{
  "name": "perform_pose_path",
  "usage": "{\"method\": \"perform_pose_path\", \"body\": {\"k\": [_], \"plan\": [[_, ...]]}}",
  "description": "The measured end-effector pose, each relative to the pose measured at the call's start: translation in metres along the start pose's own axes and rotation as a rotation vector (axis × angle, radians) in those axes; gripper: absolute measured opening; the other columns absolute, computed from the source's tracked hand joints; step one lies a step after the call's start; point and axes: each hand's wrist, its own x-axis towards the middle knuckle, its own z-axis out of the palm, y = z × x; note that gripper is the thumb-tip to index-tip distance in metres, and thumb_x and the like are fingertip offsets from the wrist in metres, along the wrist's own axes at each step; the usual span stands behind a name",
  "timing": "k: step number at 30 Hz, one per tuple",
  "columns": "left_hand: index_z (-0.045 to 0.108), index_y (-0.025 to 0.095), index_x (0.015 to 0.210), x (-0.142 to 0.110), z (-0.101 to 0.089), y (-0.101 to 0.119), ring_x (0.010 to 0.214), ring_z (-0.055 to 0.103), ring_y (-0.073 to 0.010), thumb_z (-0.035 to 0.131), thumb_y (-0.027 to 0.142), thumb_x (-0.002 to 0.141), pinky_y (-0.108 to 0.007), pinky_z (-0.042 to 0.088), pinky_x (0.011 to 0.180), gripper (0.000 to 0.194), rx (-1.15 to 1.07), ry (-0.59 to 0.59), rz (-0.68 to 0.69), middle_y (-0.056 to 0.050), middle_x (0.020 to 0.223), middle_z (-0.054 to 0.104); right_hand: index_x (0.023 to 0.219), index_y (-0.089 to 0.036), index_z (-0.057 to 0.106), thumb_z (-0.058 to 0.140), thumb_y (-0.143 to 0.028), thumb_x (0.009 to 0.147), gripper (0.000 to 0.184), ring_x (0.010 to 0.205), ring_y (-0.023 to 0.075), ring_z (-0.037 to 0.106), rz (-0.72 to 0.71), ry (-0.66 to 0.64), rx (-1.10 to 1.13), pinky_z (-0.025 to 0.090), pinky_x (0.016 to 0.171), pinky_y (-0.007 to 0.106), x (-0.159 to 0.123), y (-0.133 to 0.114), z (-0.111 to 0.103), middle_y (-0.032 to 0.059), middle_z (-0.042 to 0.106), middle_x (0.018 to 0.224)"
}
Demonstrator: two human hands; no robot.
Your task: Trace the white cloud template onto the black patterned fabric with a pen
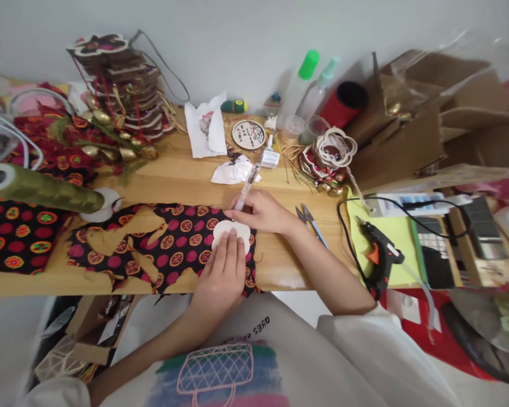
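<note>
My left hand point(223, 265) lies flat with fingers stretched over a white flower-shaped template point(219, 230), pressing it onto a dark patterned cloth point(176, 243). The cloth has orange and crimson round motifs, and ragged cut-outs show wood through it on the left. In my right hand point(261, 212) is a clear-barrelled pen point(246, 189), tilted with its top end away from me. The pen's tip is hidden by the fingers, close to the template's upper edge. Just right of my right forearm lie scissors point(313, 225).
A glue gun point(382, 254) with a black cord rests on yellow paper at the right. Stacked flower-shaped ornaments point(125, 85) stand back left, near a green thread spool point(42, 189). Bottles point(299, 85) and a cardboard box point(402, 130) line the back right.
</note>
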Motion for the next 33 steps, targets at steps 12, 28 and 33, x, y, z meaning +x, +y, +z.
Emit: {"method": "perform_pose_path", "body": {"k": [12, 28, 33], "plan": [[0.04, -0.007, 0.142, -0.0008, 0.0006, -0.0009, 0.129, 0.052, -0.0359, 0.038, 0.01, 0.086, -0.043, 0.052, 0.098, 0.058, -0.008, -0.026, 0.015, -0.03, 0.14, 0.048, 0.076, -0.017, 0.063, 0.058, -0.031, 0.09, 0.02, 0.058, 0.0103, 0.049, 0.016, 0.007, -0.064, 0.035, 0.059, 0.024, -0.0003, -0.0008, 0.0009, -0.0028, 0.056, 0.062], [0.053, -0.006, 0.13, 0.002, -0.0032, 0.0006, 0.124, 0.058, -0.0329, 0.037, 0.011, 0.084, -0.038, 0.052, 0.099, 0.051, 0.093, -0.047, 0.02, -0.025, 0.136, 0.055, 0.073, -0.016, 0.06, 0.058, -0.035, 0.092, 0.027, 0.059, 0.0107, 0.049, 0.015, -0.014, -0.074, 0.034, 0.059, 0.024, 0.0002, -0.0006, 0.0, -0.0021, 0.056, 0.063], [0.056, -0.006, 0.127, 0.0033, -0.0027, 0.0007, 0.122, 0.06, -0.0326, 0.036, 0.012, 0.087, -0.037, 0.053, 0.097, 0.048, 0.109, -0.028, 0.021, -0.025, 0.134, 0.057, 0.071, -0.015, 0.059, 0.059, -0.034, 0.092, 0.028, 0.057, 0.0102, 0.047, 0.029, -0.02, -0.096, 0.033, 0.058, 0.024, 0.0004, -0.0012, 0.0, -0.0024, 0.055, 0.061]]}}
